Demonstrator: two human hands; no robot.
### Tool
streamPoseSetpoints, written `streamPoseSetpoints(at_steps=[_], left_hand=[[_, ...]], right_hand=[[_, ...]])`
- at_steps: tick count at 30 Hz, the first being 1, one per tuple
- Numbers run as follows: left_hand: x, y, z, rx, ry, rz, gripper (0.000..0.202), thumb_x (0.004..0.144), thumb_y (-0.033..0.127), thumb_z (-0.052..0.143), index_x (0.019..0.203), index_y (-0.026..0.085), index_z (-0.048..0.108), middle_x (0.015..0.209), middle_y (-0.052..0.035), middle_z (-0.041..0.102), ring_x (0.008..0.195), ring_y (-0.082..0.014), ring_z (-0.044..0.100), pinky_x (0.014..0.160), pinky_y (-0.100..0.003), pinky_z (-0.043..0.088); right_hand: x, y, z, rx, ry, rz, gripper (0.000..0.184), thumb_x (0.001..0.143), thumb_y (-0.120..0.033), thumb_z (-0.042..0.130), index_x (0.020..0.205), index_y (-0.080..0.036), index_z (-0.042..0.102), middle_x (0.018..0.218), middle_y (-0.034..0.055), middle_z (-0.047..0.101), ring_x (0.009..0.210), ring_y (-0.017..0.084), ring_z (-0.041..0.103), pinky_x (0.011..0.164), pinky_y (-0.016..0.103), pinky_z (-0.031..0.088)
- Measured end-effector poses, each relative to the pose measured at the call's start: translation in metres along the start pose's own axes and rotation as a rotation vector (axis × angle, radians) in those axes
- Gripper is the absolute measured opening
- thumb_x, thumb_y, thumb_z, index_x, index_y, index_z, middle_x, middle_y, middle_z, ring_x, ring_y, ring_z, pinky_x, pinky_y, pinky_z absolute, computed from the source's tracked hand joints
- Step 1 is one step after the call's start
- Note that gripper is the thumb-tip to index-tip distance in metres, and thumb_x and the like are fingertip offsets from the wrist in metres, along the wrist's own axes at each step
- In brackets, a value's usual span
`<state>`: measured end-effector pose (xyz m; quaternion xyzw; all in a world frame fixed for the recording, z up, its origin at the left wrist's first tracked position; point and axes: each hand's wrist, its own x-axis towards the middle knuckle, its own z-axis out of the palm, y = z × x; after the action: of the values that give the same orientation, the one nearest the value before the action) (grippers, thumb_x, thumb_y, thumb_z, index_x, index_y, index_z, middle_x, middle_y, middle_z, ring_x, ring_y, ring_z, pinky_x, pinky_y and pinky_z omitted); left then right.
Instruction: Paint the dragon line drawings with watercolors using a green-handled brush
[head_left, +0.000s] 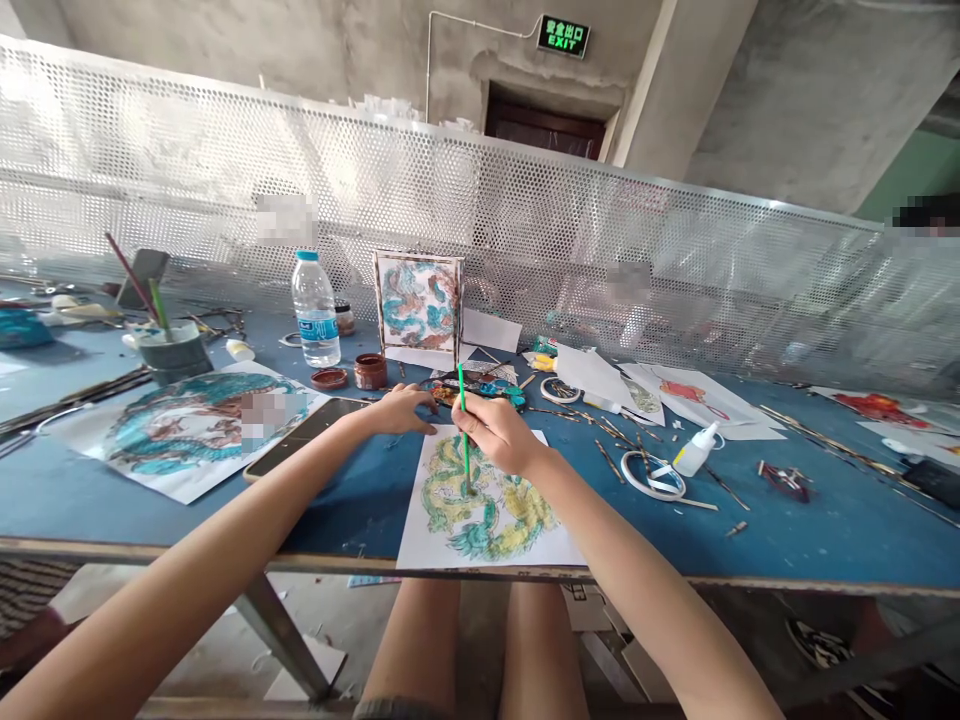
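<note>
My right hand (pixel 496 432) is closed round a thin green paintbrush (pixel 464 432), whose tip touches a yellow-green and teal dragon painting on white paper (pixel 480 500) at the table's front edge. My left hand (pixel 403 408) rests fingers-down on the blue table (pixel 360 500) just past the paper's top left corner, near a paint palette (pixel 480 388). Its fingers are slightly curled and hold nothing.
A phone (pixel 304 438) lies under my left forearm. A larger teal dragon sheet (pixel 195 425), a water bottle (pixel 316 310), small brown jars (pixel 369 371), a framed painting (pixel 418 305), a brush cup (pixel 174 350), a glue bottle (pixel 696 450), tape rolls and strips lie about. A perforated metal screen (pixel 600 250) backs the table.
</note>
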<state>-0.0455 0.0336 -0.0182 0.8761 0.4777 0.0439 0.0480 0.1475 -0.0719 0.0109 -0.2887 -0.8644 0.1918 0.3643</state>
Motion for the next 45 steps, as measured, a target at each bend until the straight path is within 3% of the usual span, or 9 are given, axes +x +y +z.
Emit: streamPoseSetpoints(at_steps=[6, 24, 31, 45], left_hand=[[-0.0018, 0.0033, -0.0029, -0.018, -0.009, -0.005, 0.048, 0.062, 0.047, 0.064, 0.103, 0.022, 0.061, 0.105, -0.0071, 0.056, 0.105, -0.0299, 0.045, 0.090, -0.036, 0.037], [-0.0022, 0.0040, -0.0035, -0.016, -0.012, -0.021, 0.046, 0.062, 0.048, 0.064, 0.102, 0.027, 0.062, 0.106, -0.0043, 0.055, 0.105, -0.0282, 0.044, 0.090, -0.034, 0.036], [-0.0007, 0.0018, -0.0012, -0.038, -0.010, -0.018, 0.047, 0.061, 0.048, 0.063, 0.102, 0.025, 0.062, 0.108, -0.0064, 0.054, 0.107, -0.0308, 0.043, 0.091, -0.037, 0.036], [-0.0023, 0.0054, -0.0039, -0.002, -0.034, -0.032, 0.047, 0.064, 0.046, 0.063, 0.106, 0.024, 0.061, 0.111, -0.0064, 0.052, 0.108, -0.0296, 0.043, 0.091, -0.035, 0.036]], right_hand=[[0.0006, 0.0012, -0.0022, -0.041, 0.014, 0.007, 0.026, 0.094, -0.034, 0.033, 0.074, -0.019, 0.041, 0.055, -0.0040, 0.038, 0.048, 0.010, 0.037, 0.051, 0.024, 0.026], [0.0016, 0.0012, -0.0001, -0.106, 0.025, -0.025, 0.021, 0.094, -0.027, 0.033, 0.076, -0.019, 0.042, 0.059, -0.0024, 0.042, 0.052, 0.012, 0.041, 0.053, 0.023, 0.028], [0.0024, 0.0003, 0.0002, -0.144, 0.020, -0.023, 0.025, 0.093, -0.033, 0.035, 0.073, -0.020, 0.041, 0.058, -0.0020, 0.043, 0.053, 0.012, 0.043, 0.054, 0.023, 0.028], [0.0019, 0.0008, 0.0033, -0.197, 0.041, -0.015, 0.021, 0.092, -0.026, 0.035, 0.072, -0.020, 0.038, 0.055, -0.0033, 0.039, 0.049, 0.011, 0.039, 0.051, 0.023, 0.026]])
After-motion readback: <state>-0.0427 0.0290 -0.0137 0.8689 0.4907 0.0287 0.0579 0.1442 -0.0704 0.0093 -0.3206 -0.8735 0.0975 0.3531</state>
